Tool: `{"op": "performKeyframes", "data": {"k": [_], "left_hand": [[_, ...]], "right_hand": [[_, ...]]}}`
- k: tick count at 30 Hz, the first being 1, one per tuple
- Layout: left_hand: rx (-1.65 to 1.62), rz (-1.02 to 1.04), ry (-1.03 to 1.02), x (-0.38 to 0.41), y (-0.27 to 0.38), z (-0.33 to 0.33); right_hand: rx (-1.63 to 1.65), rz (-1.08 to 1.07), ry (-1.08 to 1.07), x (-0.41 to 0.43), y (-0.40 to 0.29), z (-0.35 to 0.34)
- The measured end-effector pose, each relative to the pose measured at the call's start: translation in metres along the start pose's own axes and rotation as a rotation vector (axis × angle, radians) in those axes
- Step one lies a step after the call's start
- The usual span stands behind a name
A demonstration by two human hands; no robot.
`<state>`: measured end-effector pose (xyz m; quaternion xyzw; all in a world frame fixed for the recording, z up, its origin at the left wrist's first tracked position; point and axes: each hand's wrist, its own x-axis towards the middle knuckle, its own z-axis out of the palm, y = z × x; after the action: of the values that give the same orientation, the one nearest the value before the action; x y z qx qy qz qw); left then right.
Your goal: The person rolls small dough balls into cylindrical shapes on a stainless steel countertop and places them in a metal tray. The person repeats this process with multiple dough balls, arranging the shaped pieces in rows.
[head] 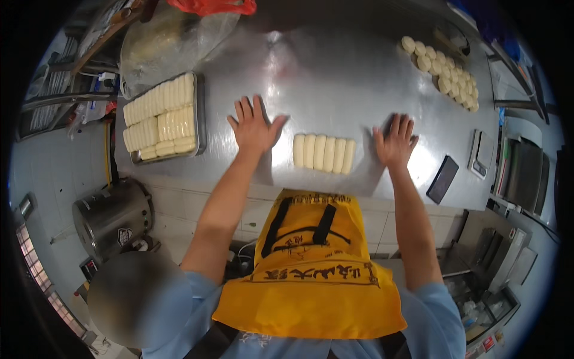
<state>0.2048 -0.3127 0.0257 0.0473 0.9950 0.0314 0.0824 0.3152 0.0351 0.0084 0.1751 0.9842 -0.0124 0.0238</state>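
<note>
My left hand [254, 128] is spread over the stainless steel table [314, 80], holding nothing. It is to the left of a row of several pale dough rolls [323, 154] lying side by side near the front edge. On the other side of that row my right hand [395, 141] has its fingers apart and nothing in them. Whether the palms rest on the steel I cannot tell. Farther left a metal tray [202, 116] is packed with dough rolls [168, 96] that look shiny. Round dough pieces [448, 76] sit in rows at the back right.
A black phone [442, 179] and a small digital scale [482, 154] lie at the table's right. A clear plastic bag [166, 49] is behind the tray, with red plastic [215, 5] at the far edge. A steel drum-shaped appliance [112, 217] stands below left.
</note>
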Motion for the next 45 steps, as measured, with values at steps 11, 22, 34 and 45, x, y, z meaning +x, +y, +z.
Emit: {"op": "performKeyframes", "data": {"k": [11, 22, 34, 45], "left_hand": [[-0.534, 0.065, 0.032, -0.076, -0.006, 0.012], [-0.637, 0.299, -0.050, -0.075, 0.030, 0.033], [-0.798, 0.321, -0.109, -0.087, 0.048, 0.051], [-0.816, -0.255, -0.418, -0.111, 0.071, 0.014]], "right_hand": [[0.679, 0.249, -0.115, -0.091, -0.012, -0.002], [0.757, 0.106, 0.055, -0.091, -0.079, 0.017], [1.108, 0.074, -0.077, -0.096, -0.077, 0.007], [1.159, 0.341, -0.385, -0.099, -0.070, 0.006]]}}
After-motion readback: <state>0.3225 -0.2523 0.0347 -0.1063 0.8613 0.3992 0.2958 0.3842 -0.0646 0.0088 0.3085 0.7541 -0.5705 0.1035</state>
